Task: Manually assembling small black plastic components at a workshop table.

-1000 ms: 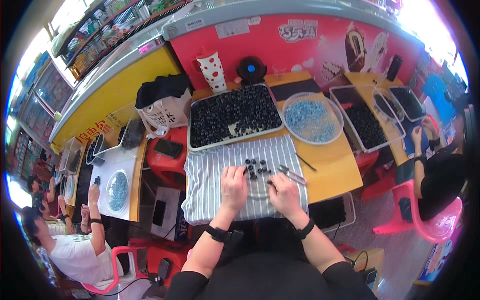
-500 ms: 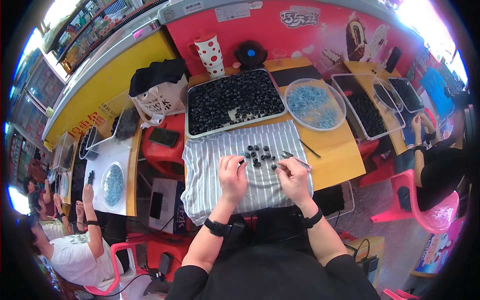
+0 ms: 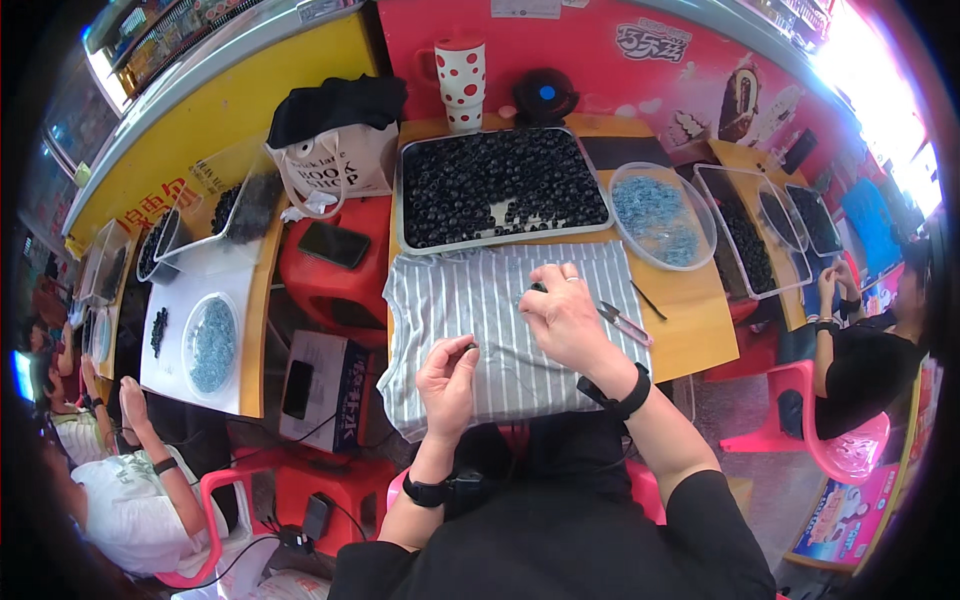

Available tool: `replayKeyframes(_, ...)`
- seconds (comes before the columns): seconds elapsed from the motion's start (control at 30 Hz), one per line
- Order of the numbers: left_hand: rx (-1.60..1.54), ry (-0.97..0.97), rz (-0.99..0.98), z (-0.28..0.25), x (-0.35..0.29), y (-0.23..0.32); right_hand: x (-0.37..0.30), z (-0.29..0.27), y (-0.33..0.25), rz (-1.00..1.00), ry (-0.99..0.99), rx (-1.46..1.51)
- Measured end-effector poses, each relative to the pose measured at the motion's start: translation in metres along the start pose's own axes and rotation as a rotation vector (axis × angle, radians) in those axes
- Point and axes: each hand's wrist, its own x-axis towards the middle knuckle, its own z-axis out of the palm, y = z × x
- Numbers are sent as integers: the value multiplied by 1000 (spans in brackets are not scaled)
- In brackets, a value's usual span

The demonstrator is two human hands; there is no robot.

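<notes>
My left hand (image 3: 446,378) is above the near part of a grey-and-white striped cloth (image 3: 420,310), pinching a small black part (image 3: 472,345) between thumb and forefinger. My right hand (image 3: 568,315), with a ring on one finger, reaches over the middle of the cloth with fingers curled. At its fingertips shows a dark piece (image 3: 539,287); the hand covers most of the spot where loose black pieces lay, so its grip is partly hidden. Close to the right hand lie small scissors (image 3: 632,328) with pinkish handles, and beyond them a thin black stick (image 3: 649,300).
Behind the cloth stands a metal tray (image 3: 404,215) of black round parts. Right of it is a clear round tub (image 3: 705,250) of pale blue pieces. A spotted tumbler (image 3: 462,92) and a black fan-like device (image 3: 545,95) stand behind. Co-workers sit at both sides.
My right hand has moved inward and forward, over the loose black pieces. My left hand has drawn nearer to me with its small part. The view has shifted left.
</notes>
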Motion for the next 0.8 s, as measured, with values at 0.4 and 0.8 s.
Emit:
replayKeyframes(0.4, -166, -49, -99, -13, 1, 8, -30, 36, -45, -166, -68, -187)
replayKeyframes(0.8, -346, -431, -143, 23, 1, 17, -71, -23, -24, 158, 84, 488)
